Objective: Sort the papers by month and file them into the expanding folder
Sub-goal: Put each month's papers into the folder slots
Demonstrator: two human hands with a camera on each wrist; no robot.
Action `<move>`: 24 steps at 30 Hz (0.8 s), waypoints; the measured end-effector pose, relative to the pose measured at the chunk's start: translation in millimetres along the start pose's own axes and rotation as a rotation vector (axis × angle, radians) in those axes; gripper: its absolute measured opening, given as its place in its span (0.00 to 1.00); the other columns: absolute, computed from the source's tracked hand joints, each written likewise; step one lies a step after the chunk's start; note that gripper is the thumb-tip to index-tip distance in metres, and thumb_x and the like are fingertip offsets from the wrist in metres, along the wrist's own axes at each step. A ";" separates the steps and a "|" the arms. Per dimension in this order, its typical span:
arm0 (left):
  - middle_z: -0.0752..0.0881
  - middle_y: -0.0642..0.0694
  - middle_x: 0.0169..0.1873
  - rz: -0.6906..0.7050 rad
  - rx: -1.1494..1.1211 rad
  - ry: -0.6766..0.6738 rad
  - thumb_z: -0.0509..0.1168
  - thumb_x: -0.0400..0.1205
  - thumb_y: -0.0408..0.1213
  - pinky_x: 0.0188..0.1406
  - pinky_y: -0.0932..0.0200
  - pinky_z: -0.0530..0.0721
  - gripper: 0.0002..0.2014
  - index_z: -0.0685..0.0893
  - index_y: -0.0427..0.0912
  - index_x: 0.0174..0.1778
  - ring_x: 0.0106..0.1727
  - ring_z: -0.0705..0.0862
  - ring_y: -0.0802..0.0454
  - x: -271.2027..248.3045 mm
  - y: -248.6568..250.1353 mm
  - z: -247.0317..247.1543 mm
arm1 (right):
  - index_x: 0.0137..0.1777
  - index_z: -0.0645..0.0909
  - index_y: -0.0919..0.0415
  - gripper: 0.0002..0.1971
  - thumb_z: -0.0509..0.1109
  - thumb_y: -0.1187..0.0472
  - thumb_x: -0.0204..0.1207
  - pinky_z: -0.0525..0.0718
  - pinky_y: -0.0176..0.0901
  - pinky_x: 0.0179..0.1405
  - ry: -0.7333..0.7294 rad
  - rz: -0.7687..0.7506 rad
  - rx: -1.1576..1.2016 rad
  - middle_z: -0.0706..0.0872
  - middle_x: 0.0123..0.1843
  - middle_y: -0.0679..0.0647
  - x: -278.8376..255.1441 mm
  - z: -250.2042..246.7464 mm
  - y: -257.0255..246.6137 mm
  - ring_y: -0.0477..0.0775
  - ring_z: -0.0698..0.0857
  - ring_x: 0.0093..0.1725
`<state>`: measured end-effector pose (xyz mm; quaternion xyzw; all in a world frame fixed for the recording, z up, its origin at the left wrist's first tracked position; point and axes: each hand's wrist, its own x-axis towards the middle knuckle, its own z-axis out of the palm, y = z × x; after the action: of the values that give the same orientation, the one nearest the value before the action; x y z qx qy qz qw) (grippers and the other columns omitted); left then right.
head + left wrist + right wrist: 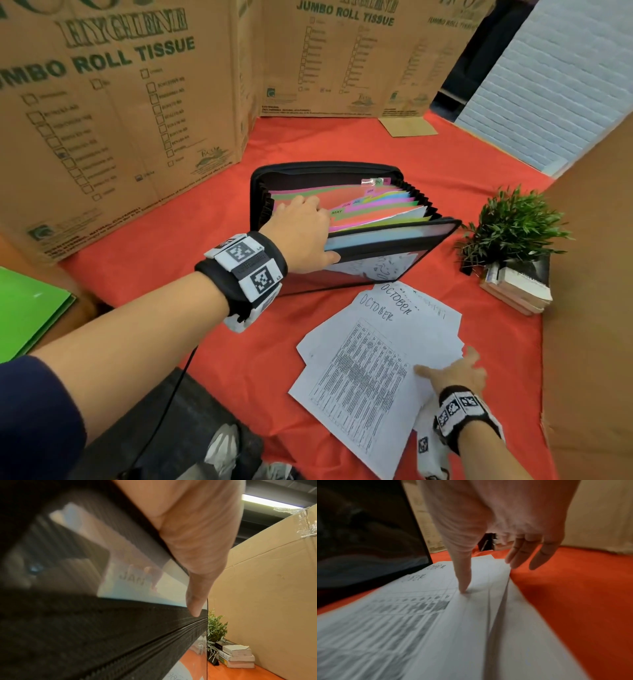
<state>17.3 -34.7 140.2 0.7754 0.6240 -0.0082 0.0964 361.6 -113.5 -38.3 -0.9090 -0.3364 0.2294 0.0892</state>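
Observation:
A black expanding folder (363,246) stands open on the red cloth, its coloured dividers carrying month tabs such as MAY, JUN and JUL. My left hand (301,236) grips its near side: the fingers reach in among the front dividers and the thumb (193,599) presses on the outside of the see-through front cover, beside the JAN tab (132,579). In front of the folder lies a loose stack of white papers (370,356), the top two headed OCTOBER. My right hand (455,371) rests on the stack's right side, thumb (462,577) pressing the top sheet, fingers (537,555) straight over the paper's edge.
Tall cardboard boxes (120,120) wall the back and left, and a cardboard panel (589,274) the right. A small green plant (510,226) stands on stacked books (520,291) right of the folder. A green folder (27,308) lies at far left. Red cloth (239,325) covers the table.

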 end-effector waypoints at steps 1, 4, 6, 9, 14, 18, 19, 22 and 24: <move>0.75 0.42 0.64 -0.001 0.001 0.001 0.64 0.76 0.65 0.64 0.42 0.75 0.36 0.75 0.41 0.71 0.67 0.72 0.41 0.1 0.2 0.3 | 0.77 0.62 0.50 0.54 0.88 0.47 0.52 0.73 0.65 0.67 -0.008 -0.056 -0.089 0.68 0.70 0.65 5.5 -1.0 -2.1 0.69 0.69 0.71; 0.75 0.42 0.64 -0.006 0.023 0.006 0.65 0.76 0.64 0.64 0.42 0.75 0.36 0.75 0.41 0.71 0.67 0.72 0.41 1.7 -0.2 2.9 | 0.74 0.68 0.42 0.49 0.86 0.38 0.52 0.68 0.62 0.70 -0.103 -0.195 -0.191 0.64 0.69 0.60 25.7 -2.9 -8.5 0.63 0.63 0.70; 0.75 0.42 0.64 -0.010 0.019 0.016 0.65 0.76 0.64 0.64 0.42 0.76 0.36 0.75 0.40 0.72 0.67 0.73 0.41 3.2 -0.5 5.5 | 0.71 0.70 0.42 0.48 0.86 0.36 0.49 0.68 0.61 0.72 -0.147 -0.197 -0.225 0.63 0.68 0.59 35.0 -1.9 -7.3 0.62 0.62 0.70; 0.75 0.42 0.63 -0.005 0.017 0.027 0.65 0.76 0.64 0.64 0.41 0.76 0.36 0.74 0.40 0.72 0.65 0.74 0.41 3.4 -1.0 7.1 | 0.70 0.68 0.46 0.54 0.87 0.35 0.42 0.69 0.63 0.71 -0.134 -0.185 -0.220 0.63 0.68 0.58 42.0 2.1 -1.8 0.61 0.62 0.70; 0.76 0.42 0.62 -0.012 0.041 0.015 0.64 0.76 0.64 0.63 0.41 0.78 0.36 0.74 0.40 0.72 0.64 0.74 0.41 4.6 -1.5 5.1 | 0.62 0.69 0.53 0.46 0.86 0.36 0.47 0.69 0.58 0.69 -0.144 -0.203 -0.245 0.65 0.63 0.56 42.3 1.9 -0.2 0.61 0.64 0.68; 0.76 0.42 0.62 -0.017 0.047 0.012 0.64 0.76 0.64 0.63 0.41 0.78 0.36 0.75 0.40 0.72 0.64 0.75 0.41 5.9 -2.2 4.0 | 0.62 0.70 0.54 0.45 0.84 0.34 0.48 0.70 0.57 0.66 -0.144 -0.241 -0.278 0.65 0.59 0.52 36.4 1.9 -0.3 0.59 0.65 0.68; 0.76 0.42 0.62 -0.018 0.047 0.012 0.64 0.76 0.64 0.62 0.41 0.78 0.36 0.75 0.40 0.71 0.64 0.75 0.41 5.9 -2.4 4.4 | 0.62 0.71 0.53 0.45 0.84 0.33 0.49 0.70 0.57 0.65 -0.130 -0.254 -0.288 0.65 0.59 0.52 34.3 2.0 -0.6 0.58 0.66 0.68; 0.76 0.43 0.63 -0.021 0.048 0.013 0.64 0.76 0.64 0.62 0.42 0.78 0.36 0.75 0.40 0.72 0.64 0.75 0.41 5.5 -2.2 5.3 | 0.62 0.73 0.52 0.42 0.82 0.33 0.52 0.71 0.57 0.63 -0.060 -0.352 -0.318 0.68 0.63 0.51 28.0 3.5 -0.8 0.57 0.68 0.68; 0.75 0.42 0.63 -0.023 0.049 0.012 0.64 0.76 0.64 0.63 0.42 0.78 0.37 0.74 0.40 0.72 0.64 0.74 0.42 5.2 -1.8 5.0 | 0.62 0.74 0.53 0.40 0.82 0.35 0.54 0.73 0.57 0.63 -0.009 -0.389 -0.312 0.70 0.64 0.52 24.1 5.9 -1.0 0.57 0.69 0.68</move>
<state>17.2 -30.1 134.4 0.7703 0.6331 -0.0198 0.0735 374.3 -97.0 -51.7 -0.8287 -0.5369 0.1574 -0.0110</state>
